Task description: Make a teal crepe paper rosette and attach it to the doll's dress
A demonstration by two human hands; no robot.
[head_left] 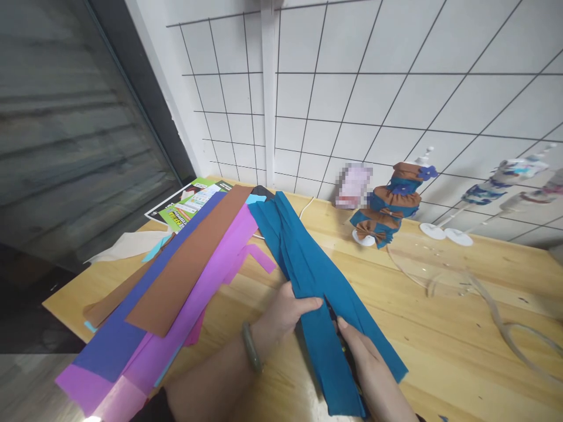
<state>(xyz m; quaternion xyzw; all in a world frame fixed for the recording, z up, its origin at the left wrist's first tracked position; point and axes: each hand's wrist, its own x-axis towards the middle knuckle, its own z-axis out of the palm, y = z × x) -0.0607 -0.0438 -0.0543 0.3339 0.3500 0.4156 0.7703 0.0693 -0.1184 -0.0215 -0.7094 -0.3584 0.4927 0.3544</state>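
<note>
A long folded strip of teal crepe paper (303,258) lies across the wooden table (440,328), running from the back wall toward me. My left hand (281,310) pinches its left edge, thumb on top, a green bangle on the wrist. My right hand (369,363) grips dark scissors (332,310), whose blades are cutting into the teal paper near its middle. Part of the scissors is hidden under the paper and my fingers.
Brown (189,264), purple (206,293) and blue (132,328) paper sheets overlap at the left, over a printed leaflet (189,202). A doll figure dressed in brown and teal paper (391,202) stands at the back, with more stands (457,234) and clear plastic strips (484,293) to the right.
</note>
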